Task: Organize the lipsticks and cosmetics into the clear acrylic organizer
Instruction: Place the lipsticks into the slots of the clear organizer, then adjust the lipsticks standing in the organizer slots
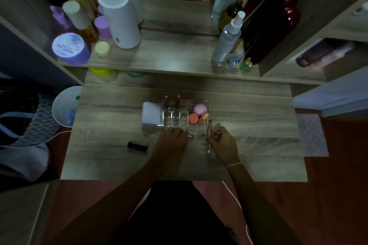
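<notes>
The clear acrylic organizer [184,114] stands mid-table. It holds a white tube [152,114] at its left, two lip glosses [172,101] at the back, and pink and orange sponges [199,113] at its right. My left hand [173,141] lies just in front of it, closed around a small pink lipstick [190,136]. My right hand [223,143] grips a slim clear tube [209,135] beside the organizer's front right corner. A dark lipstick [137,146] lies on the table, left of my left hand.
A raised shelf behind carries jars, bottles and a white cylinder [119,20] at left, spray bottles [227,40] and small figurines [241,63] at right. A white bowl [65,105] sits off the table's left edge.
</notes>
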